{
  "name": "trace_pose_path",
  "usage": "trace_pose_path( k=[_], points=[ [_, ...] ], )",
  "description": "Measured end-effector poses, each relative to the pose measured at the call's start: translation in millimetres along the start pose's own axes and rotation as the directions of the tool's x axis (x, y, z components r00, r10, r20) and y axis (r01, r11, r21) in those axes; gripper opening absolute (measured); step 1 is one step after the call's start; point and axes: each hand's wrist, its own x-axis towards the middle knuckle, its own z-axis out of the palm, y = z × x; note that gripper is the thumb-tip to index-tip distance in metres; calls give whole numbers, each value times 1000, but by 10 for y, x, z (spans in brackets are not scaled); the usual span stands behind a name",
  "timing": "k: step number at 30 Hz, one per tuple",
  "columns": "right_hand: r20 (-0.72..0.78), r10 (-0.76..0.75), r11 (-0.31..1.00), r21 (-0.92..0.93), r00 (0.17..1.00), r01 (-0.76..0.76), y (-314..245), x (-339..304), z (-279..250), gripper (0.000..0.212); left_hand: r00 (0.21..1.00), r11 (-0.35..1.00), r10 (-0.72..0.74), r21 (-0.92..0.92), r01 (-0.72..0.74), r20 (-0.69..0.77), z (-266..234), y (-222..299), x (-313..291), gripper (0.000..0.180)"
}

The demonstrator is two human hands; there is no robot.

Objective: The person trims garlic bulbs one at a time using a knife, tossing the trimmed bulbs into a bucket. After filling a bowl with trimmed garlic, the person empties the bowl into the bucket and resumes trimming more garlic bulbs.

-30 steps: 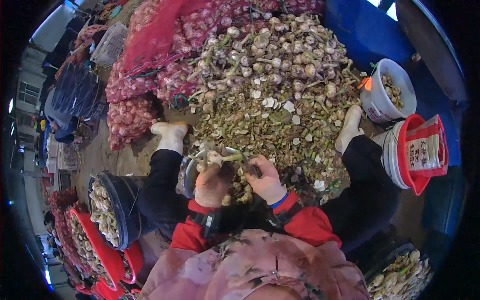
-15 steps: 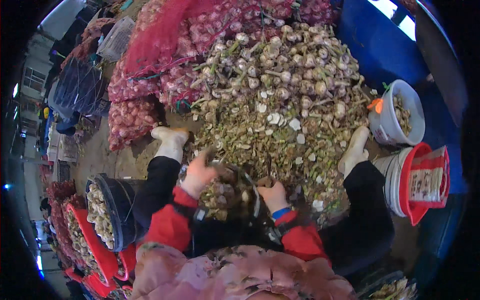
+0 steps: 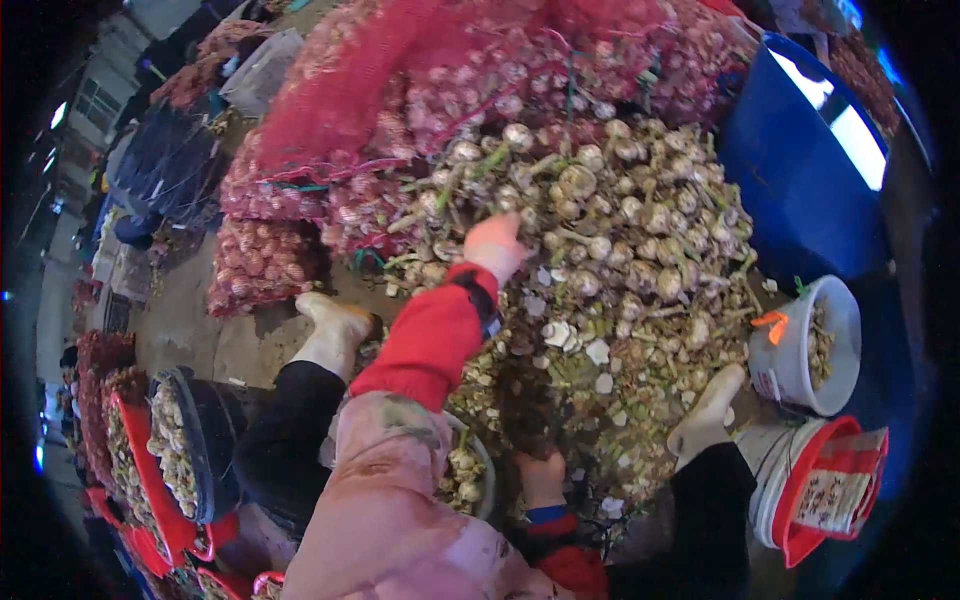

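My left hand is stretched far forward into a heap of garlic bulbs with long stalks. Its fingers touch the near-left bulbs, and the fingertips are lost among them. My right hand stays low between my legs, its fingers curled closed; whatever they hold is too dark and blurred to name. Beside it, partly under my left sleeve, a pail contains trimmed garlic bulbs. Cut stalks and pale root discs litter the ground between the heap and my hands.
Red mesh sacks of garlic are stacked behind the heap. On the right stand a grey bucket with an orange tie, stacked white and red buckets and a big blue bin. Black and red tubs of garlic line the left.
My left hand has swung from in front of my body forward to the heap. My right hand has drawn lower and nearer to me. The view has tilted, uncovering more of the pail.
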Motion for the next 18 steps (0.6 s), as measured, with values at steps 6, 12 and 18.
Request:
trace_pose_path(
  k=[6, 12, 18],
  points=[
    [-12, 13, 977, 213, 1000, -10, -518, -218, 180, 32, 957, 802, -289, -540, 256, 24, -710, -135, -1304, 28],
    [140, -17, 786, 614, 990, -73, -548, -356, 75, 33, 770, 566, -31, -623, 539, 638, -1119, -43, -2944, 53],
    [520, -384, 803, -221, 763, 554, -451, -706, 258, 29, 683, 800, -118, -339, 495, 720, -1070, -20, -3452, 66]
  ],
)
